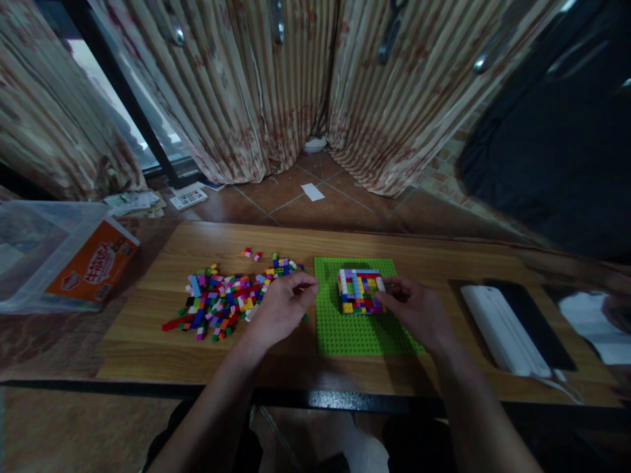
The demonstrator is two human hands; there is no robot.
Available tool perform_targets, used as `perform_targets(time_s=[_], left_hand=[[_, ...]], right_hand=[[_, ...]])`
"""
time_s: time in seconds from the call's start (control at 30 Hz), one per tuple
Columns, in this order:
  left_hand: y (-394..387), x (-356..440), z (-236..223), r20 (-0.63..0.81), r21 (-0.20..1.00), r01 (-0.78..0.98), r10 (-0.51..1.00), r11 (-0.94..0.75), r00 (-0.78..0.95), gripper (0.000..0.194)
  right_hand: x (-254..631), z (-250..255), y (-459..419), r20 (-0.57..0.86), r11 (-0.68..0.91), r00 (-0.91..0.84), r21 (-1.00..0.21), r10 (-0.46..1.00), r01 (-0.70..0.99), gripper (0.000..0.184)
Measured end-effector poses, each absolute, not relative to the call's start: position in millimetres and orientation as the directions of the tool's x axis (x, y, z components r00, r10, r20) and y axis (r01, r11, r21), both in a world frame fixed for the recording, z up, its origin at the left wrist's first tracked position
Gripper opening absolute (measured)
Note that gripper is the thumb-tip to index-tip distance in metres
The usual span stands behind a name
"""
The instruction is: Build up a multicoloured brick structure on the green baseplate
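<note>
A small box-like structure of coloured toy bricks (pixel 359 292) stands on the green baseplate (pixel 345 338), with a blue and white upper edge and mixed colours inside. At its right end my right hand (pixel 417 309) has thumb and fingers closed on the wall, by a white brick (pixel 380 284). Over the baseplate's left edge is my left hand (pixel 286 305), thumb and forefinger pinched together. Whatever may be in that pinch is too small to make out. Loose bricks (pixel 221 295) lie in a heap left of this hand, which hides part of them.
At the table's (pixel 148 358) left stands a clear plastic bin (pixel 29 263) with an orange label. A white device (pixel 505 328) with a cable lies on the right, beside a dark flat panel (pixel 537 325). Several papers (pixel 190 197) are on the floor beyond the table, below curtains (pixel 276 98).
</note>
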State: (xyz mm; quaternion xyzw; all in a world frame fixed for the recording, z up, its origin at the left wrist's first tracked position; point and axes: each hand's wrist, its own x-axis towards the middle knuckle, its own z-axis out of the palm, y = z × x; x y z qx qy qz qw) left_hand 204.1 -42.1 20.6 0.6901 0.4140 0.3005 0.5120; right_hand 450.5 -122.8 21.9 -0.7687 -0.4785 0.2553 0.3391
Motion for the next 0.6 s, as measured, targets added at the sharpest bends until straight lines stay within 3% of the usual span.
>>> perform_targets(time_s=[0.6], left_hand=[[-42,204,23,-0.026,0.939,0.312,0.876,-0.144,0.481,0.019]], right_hand=[[424,26,-122,0.114,-0.183,0.353,-0.688,0.928,0.702,0.031]])
